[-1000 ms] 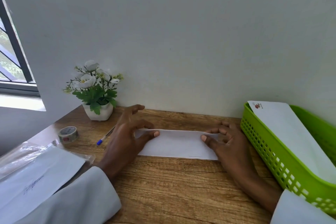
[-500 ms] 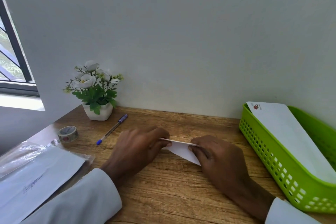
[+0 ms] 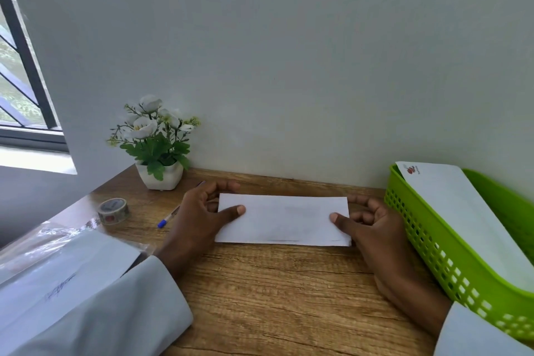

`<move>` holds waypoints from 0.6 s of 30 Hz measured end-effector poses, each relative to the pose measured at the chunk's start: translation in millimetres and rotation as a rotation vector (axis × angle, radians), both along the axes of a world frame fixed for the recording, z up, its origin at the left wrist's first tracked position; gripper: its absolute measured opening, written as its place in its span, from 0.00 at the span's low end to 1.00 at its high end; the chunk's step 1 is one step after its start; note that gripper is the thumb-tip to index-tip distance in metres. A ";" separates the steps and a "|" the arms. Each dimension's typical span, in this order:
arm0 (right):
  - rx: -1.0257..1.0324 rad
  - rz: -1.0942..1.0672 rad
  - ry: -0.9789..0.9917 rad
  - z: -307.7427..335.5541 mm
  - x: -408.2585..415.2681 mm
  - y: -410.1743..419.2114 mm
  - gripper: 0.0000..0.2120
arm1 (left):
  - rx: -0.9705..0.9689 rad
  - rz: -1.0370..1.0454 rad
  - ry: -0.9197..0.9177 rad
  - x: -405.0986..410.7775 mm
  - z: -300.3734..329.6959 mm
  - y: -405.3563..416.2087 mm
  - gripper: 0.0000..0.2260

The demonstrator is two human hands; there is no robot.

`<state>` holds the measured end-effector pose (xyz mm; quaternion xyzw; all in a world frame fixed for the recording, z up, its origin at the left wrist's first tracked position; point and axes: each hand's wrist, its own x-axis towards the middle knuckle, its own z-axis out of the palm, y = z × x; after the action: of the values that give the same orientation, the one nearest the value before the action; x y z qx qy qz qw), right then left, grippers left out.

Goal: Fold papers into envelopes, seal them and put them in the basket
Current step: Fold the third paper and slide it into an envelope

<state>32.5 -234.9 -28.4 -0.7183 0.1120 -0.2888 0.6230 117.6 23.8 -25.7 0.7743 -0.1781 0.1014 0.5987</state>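
Wooden desk (image 3: 274, 292) against a pale wall is carrying everything, and the folded paper (image 3: 284, 218) is lying flat near its middle, long edges running left to right. 1 folded paper is showing, and it is looking light, thin and limp, likely to slide on the smooth wood and to crease wherever it gets pressed; the short ends seem the sensible places to take it. The left hand (image 3: 196, 220) is pinching the left end, thumb on top and fingers curling behind the far edge, while the right hand (image 3: 370, 225) is pinching the right end the same way, so the 2 hands are sitting well apart with the sheet between them. Just right of the right hand, 1 green basket (image 3: 427, 243) is holding 1 white envelope (image 3: 468, 220) that is leaning across it. Going left, 1 pen (image 3: 166, 218) is lying partly hidden behind the left hand, 1 tape roll (image 3: 113, 210) is sitting beyond it, 1 potted plant (image 3: 156, 141) is standing by the wall, and a plastic sleeve of papers (image 3: 57, 269) is resting at the near left corner.
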 end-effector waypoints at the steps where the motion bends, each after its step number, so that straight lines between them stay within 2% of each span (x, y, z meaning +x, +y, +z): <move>1: -0.033 -0.023 0.027 -1.2 -0.3 -0.1 0.17 | 0.100 0.024 -0.021 -0.1 -1.4 -0.6 0.14; 3: -0.124 -0.065 0.087 -3.9 -1.3 -0.3 0.19 | 0.307 0.072 -0.081 -0.9 -2.8 -1.9 0.11; 6: -0.306 -0.125 0.156 -6.0 -3.5 1.8 0.19 | 0.478 0.048 -0.132 -2.8 -4.4 -3.8 0.09; 11: -0.856 -0.215 0.263 -4.6 -7.0 10.7 0.16 | 0.733 0.013 -0.245 -7.7 -2.1 -7.3 0.05; 15: -1.044 0.013 0.155 -7.1 -8.3 17.4 0.14 | 0.816 -0.052 -0.349 -15.3 -4.7 -19.2 0.11; 18: -1.107 0.258 0.153 -12.3 -7.0 20.3 0.17 | 0.807 -0.162 -0.343 -24.2 -10.6 -31.3 0.14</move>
<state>25.5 -214.6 -40.6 -0.9642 -0.0999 -0.1734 0.1741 93.4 -7.5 -36.3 0.9015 -0.3602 0.1038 0.2163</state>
